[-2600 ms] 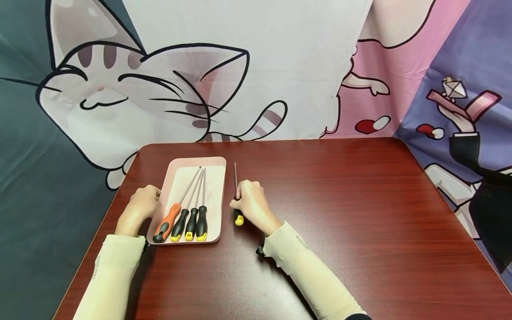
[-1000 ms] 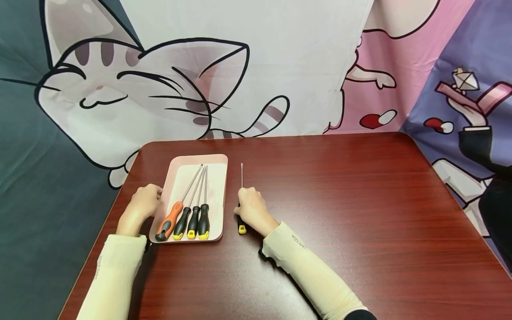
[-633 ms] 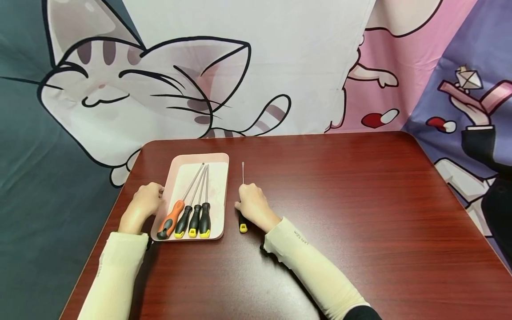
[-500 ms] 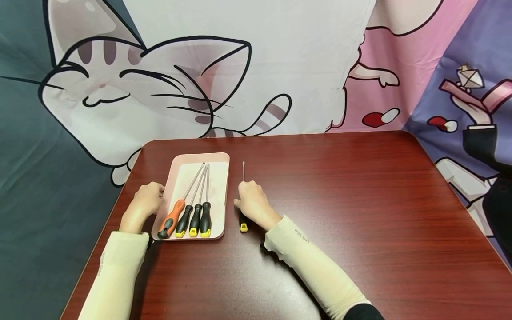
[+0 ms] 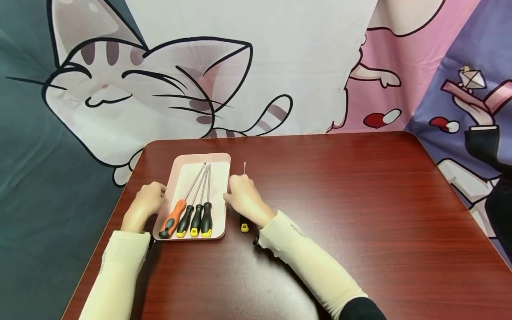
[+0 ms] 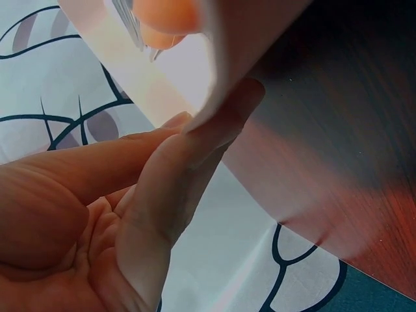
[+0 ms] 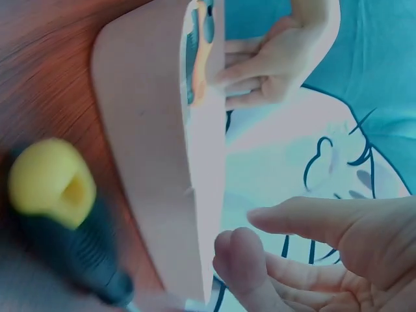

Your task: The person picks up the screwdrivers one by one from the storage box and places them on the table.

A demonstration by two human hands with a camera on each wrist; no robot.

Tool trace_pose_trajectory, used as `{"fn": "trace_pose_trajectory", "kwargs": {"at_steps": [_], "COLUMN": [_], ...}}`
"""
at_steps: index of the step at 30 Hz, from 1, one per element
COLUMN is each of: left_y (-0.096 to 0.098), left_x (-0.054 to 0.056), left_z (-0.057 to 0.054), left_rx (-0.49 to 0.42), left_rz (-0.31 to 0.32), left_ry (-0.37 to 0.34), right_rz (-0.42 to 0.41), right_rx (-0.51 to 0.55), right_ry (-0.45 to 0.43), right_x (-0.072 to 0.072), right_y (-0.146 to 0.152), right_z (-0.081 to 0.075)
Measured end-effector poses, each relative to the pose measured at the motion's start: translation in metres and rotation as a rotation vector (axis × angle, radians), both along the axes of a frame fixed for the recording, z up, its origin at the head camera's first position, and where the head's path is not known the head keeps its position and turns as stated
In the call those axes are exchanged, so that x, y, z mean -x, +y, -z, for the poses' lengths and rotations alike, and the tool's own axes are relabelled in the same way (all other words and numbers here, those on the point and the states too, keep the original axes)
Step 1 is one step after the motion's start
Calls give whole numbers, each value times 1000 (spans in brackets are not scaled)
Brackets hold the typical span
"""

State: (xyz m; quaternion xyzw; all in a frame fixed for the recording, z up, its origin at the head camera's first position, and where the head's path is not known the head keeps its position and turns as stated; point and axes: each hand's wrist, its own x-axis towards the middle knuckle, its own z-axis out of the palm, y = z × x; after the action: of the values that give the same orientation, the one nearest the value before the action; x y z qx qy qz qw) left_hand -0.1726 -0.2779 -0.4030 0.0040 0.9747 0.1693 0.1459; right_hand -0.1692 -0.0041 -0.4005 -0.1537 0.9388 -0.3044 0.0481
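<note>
A pink tray (image 5: 219,191) holds several screwdrivers; one has an orange handle (image 5: 173,218), the others black-and-yellow handles (image 5: 196,221). My left hand (image 5: 147,200) pinches the tray's left rim between thumb and fingers, as the left wrist view shows closely. Right of the tray, a black-and-yellow screwdriver (image 5: 244,225) lies on the table, its middle hidden beneath my right hand (image 5: 245,195). In the right wrist view, that screwdriver's yellow handle end (image 7: 49,179) is apart from the hand. My right thumb and fingers (image 7: 312,218) are separated, near the tray's right side, holding nothing.
The dark red wooden table (image 5: 340,200) extends to the right. Behind it hangs a cloth backdrop (image 5: 304,66) with a cartoon cat. A green cloth (image 5: 48,213) hangs past the left edge.
My right hand has let go of the screwdriver, which stays on the table, and has moved left toward the tray. The left hand keeps its hold on the rim.
</note>
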Motion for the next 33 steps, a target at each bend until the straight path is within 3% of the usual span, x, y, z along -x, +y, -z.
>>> {"fn": "trace_pose_trajectory", "kwargs": {"at_steps": [7,14,26,33], "left_y": [2,2,-3,0], "left_x": [-2,-4,-5,-3], "left_z": [0,-2,-4,-3], "left_rx": [-12,-32,-3,13], "left_rz": [-4,-5,-3,11], "left_ry": [-18,-31,-18,-12], "right_rz": [-13,-91,-224,-228], "right_rx": [56,71,-150,-168], "right_ry": [25,-34,-38,-3], "right_x": [-1,-3,-9,-12], "right_y": [-23,-42,-72,-75], "right_z": [-8,-7,6,17]}}
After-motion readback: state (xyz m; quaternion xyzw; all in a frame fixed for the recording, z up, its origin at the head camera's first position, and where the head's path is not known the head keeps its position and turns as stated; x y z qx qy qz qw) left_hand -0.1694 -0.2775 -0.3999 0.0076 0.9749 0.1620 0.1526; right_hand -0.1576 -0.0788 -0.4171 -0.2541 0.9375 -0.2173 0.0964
